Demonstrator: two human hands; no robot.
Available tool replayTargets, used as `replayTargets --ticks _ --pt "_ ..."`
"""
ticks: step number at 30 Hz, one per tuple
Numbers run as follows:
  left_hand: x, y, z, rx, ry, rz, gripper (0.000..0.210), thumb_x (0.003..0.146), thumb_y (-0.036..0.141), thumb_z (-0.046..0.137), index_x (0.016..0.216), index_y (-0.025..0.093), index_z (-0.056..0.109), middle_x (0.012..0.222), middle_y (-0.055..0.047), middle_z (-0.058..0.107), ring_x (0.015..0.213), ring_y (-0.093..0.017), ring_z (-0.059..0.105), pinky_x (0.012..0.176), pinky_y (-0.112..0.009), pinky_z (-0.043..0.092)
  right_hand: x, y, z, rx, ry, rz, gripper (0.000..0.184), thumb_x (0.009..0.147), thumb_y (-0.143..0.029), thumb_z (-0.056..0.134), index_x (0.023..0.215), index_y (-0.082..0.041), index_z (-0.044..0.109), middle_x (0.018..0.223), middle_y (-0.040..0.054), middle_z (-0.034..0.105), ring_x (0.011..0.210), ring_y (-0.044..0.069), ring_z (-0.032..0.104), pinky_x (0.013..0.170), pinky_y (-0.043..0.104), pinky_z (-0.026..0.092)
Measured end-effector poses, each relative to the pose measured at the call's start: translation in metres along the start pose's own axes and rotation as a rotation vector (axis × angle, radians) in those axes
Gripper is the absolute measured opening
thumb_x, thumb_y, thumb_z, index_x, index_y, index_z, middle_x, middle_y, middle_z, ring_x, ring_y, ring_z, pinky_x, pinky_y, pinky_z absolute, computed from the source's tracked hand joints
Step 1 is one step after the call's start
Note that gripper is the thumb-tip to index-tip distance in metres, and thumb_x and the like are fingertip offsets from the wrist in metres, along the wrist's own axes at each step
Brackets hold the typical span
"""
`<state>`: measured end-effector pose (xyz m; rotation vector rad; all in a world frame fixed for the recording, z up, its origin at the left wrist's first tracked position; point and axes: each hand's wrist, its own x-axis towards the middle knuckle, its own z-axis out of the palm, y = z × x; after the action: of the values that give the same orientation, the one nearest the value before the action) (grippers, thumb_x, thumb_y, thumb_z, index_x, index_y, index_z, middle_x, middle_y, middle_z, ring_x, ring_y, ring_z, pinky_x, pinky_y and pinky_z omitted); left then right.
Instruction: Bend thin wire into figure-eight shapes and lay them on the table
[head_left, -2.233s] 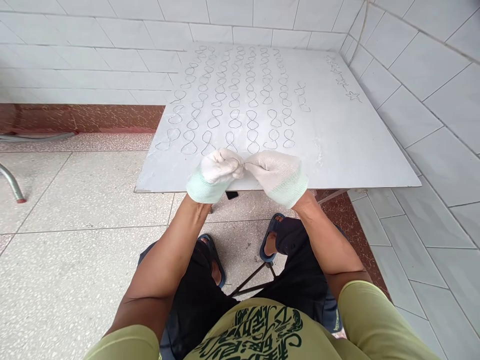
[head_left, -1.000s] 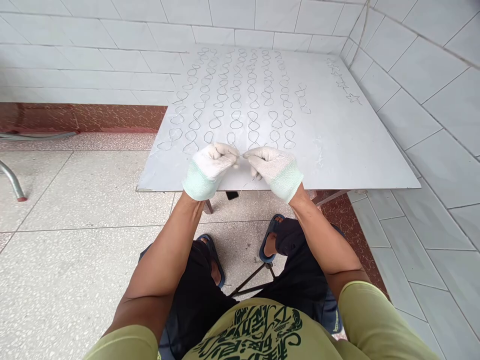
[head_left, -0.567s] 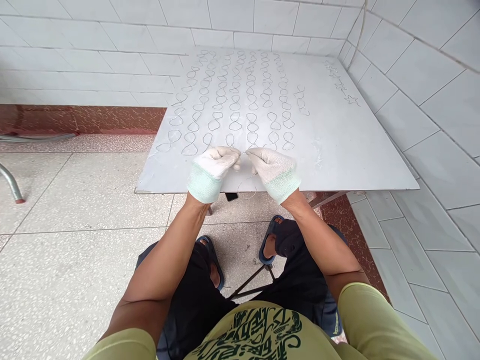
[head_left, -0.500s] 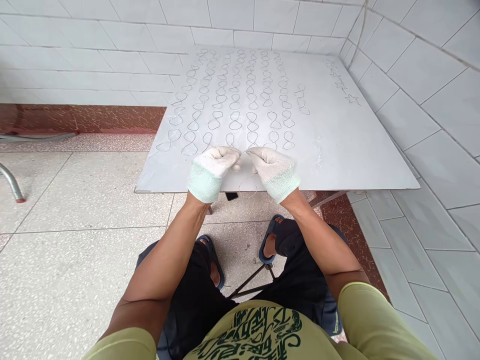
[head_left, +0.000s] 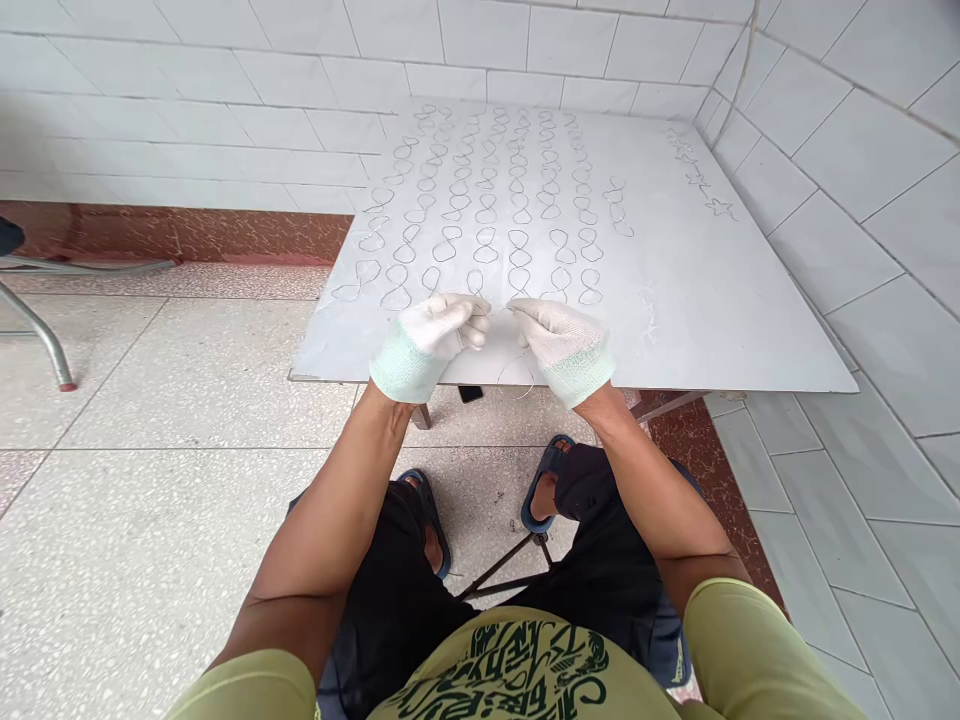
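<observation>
In the head view, both my hands wear white knit gloves with pale green cuffs. My left hand [head_left: 442,325] pinches at thumb and index finger, its other fingers curled. Close on its right, my right hand [head_left: 562,340] pinches a thin wire [head_left: 516,397] bent into a round loop, which hangs below the fingers over the board's near edge. The wire seems to run across the small gap to my left fingertips, but it is very faint there. Beneath the hands lies a white board [head_left: 720,320] with rows of figure-eight wire shapes [head_left: 519,248].
Star-shaped wire pieces [head_left: 721,207] lie along the board's right side. White tiled walls [head_left: 847,190] stand behind and to the right. A dark phone-like object [head_left: 470,393] shows below the near edge. A metal chair leg [head_left: 45,340] is at far left.
My hands have drawn slightly apart, widening the gap between the fingertips. The wire loop still hangs below them. The whole view has shifted a little.
</observation>
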<state>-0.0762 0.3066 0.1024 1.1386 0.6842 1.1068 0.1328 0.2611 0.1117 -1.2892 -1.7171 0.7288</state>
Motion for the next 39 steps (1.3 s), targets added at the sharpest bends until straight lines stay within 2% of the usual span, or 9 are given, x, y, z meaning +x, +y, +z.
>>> replayTargets --ticks 5,9,11,14,18,22,29,34,39 --pt "-0.01 0.005 -0.001 0.175 0.015 -0.014 0.04 0.079 0.048 0.094 0.099 0.015 0.083 0.076 -0.004 0.077 0.067 -0.016 0.07 0.074 -0.034 0.061 -0.002 0.004 0.003 -0.002 0.009 0.024 0.042 0.114 -0.05 0.053 0.117 -0.028 0.088 0.086 0.0015 0.076 0.091 0.023 0.073 0.095 0.041 0.058" --pt "-0.021 0.012 0.006 0.707 0.206 0.226 0.039 0.091 0.032 0.086 0.128 0.019 0.083 0.133 -0.013 0.084 0.122 -0.029 0.078 0.114 -0.05 0.061 -0.003 0.004 0.002 -0.042 0.026 -0.022 0.041 0.112 -0.051 0.055 0.112 -0.029 0.089 0.088 0.0028 0.078 0.094 0.025 0.074 0.097 0.043 0.058" --pt "-0.023 0.013 0.01 0.994 0.179 0.362 0.029 0.091 0.027 0.087 0.119 0.02 0.087 0.152 -0.015 0.077 0.144 -0.037 0.069 0.128 -0.059 0.052 -0.003 0.003 0.002 -0.056 -0.006 -0.031 0.043 0.112 -0.053 0.053 0.106 -0.028 0.088 0.088 0.0034 0.078 0.092 0.026 0.073 0.095 0.043 0.057" --pt "-0.024 0.012 0.015 1.17 0.082 0.412 0.01 0.096 0.021 0.082 0.102 0.019 0.089 0.152 -0.016 0.078 0.139 -0.037 0.073 0.126 -0.06 0.054 -0.002 0.0 0.002 -0.099 -0.028 0.02 0.045 0.111 -0.052 0.052 0.107 -0.027 0.088 0.086 0.0047 0.077 0.089 0.028 0.072 0.091 0.046 0.056" --pt "-0.029 0.014 0.02 1.336 0.105 0.467 0.017 0.103 0.023 0.076 0.114 0.018 0.088 0.158 -0.018 0.073 0.143 -0.038 0.07 0.126 -0.06 0.054 -0.005 0.0 0.002 -0.115 -0.063 0.04 0.045 0.112 -0.051 0.05 0.117 -0.028 0.089 0.086 0.0048 0.077 0.088 0.029 0.073 0.088 0.048 0.057" --pt "-0.036 0.022 0.022 1.309 0.286 0.55 0.058 0.092 0.029 0.089 0.148 0.025 0.074 0.172 -0.017 0.062 0.156 -0.041 0.059 0.129 -0.062 0.049 -0.008 0.004 0.003 -0.045 0.029 0.008 0.042 0.111 -0.052 0.055 0.119 -0.028 0.089 0.094 0.0055 0.081 0.096 0.029 0.076 0.095 0.049 0.058" --pt "-0.027 0.026 0.024 1.322 0.074 0.514 0.019 0.1 0.033 0.072 0.103 0.023 0.088 0.132 -0.014 0.082 0.131 -0.041 0.071 0.12 -0.06 0.05 -0.001 -0.009 -0.002 -0.035 -0.156 -0.048 0.044 0.118 -0.046 0.048 0.103 -0.025 0.084 0.091 0.0038 0.078 0.096 0.024 0.073 0.095 0.039 0.055" --pt "-0.023 0.026 0.028 1.269 0.079 0.511 0.02 0.097 0.028 0.071 0.082 0.024 0.083 0.104 -0.014 0.082 0.111 -0.039 0.073 0.107 -0.057 0.052 0.0 -0.014 0.0 -0.088 -0.128 -0.054 0.045 0.12 -0.044 0.045 0.114 -0.027 0.086 0.098 0.0037 0.08 0.1 0.024 0.073 0.096 0.038 0.055" --pt "-0.025 0.023 0.028 1.19 0.154 0.567 0.015 0.093 0.027 0.076 0.078 0.026 0.08 0.105 -0.012 0.082 0.116 -0.039 0.073 0.113 -0.057 0.052 0.0 -0.01 0.004 -0.072 -0.167 -0.078 0.044 0.12 -0.036 0.044 0.125 -0.025 0.086 0.106 0.0039 0.083 0.102 0.022 0.074 0.098 0.037 0.054"
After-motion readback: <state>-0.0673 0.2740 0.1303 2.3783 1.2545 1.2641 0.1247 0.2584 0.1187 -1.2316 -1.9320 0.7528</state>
